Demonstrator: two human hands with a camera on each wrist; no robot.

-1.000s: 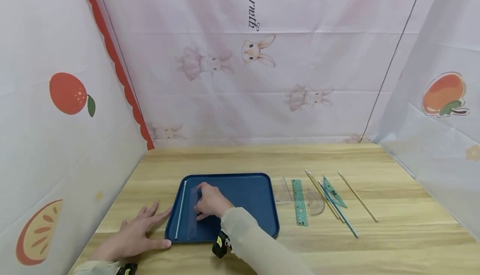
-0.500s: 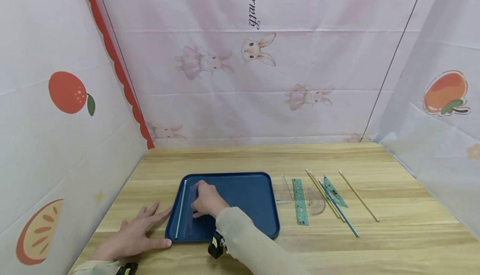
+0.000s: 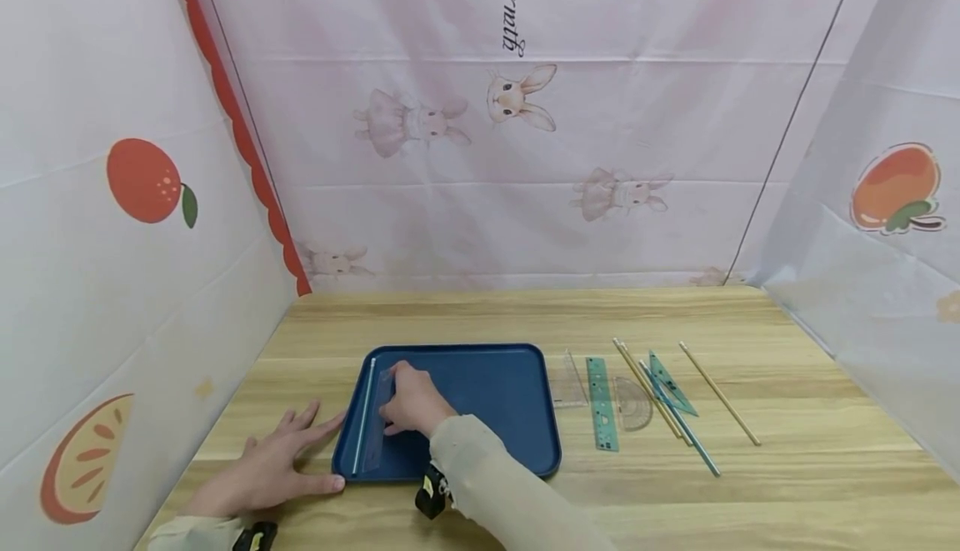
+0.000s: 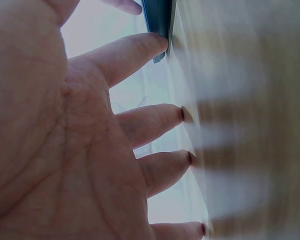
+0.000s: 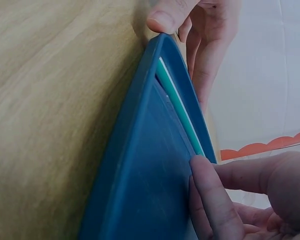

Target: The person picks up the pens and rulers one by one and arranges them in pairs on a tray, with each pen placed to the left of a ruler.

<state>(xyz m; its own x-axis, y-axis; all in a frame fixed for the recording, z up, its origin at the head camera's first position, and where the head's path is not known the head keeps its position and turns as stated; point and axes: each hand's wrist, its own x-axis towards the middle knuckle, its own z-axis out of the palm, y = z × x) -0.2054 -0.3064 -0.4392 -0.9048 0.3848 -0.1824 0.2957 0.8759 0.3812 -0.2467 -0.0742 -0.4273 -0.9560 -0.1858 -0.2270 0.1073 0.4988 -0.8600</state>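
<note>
My left hand (image 3: pixel 273 468) lies spread at the left of the blue tray (image 3: pixel 487 405). Its thumb and index finger touch the tray's left side; in the left wrist view, the other fingertips rest on the table. A teal pencil (image 3: pixel 363 422) lies along the tray's left wall. Beside it is a clear ruler (image 3: pixel 372 447), nearly parallel. My right hand (image 3: pixel 417 401) pinches the ruler's right side with curled fingers and partly covers it. In the right wrist view, the fingertips (image 5: pixel 202 170) are close to the pencil (image 5: pixel 177 107).
Right of the tray lie a clear set square (image 3: pixel 572 388), a green ruler (image 3: pixel 602 405), a clear protractor (image 3: pixel 633 403) and a green set square (image 3: pixel 672 388). Gold pencils (image 3: pixel 720 393) and a blue pencil (image 3: pixel 693 438) lie there too. Printed cloth walls enclose the wooden table.
My right hand has moved slightly left with the clear ruler, bringing it closer to the teal pencil. The left hand has stayed at the tray's edge.
</note>
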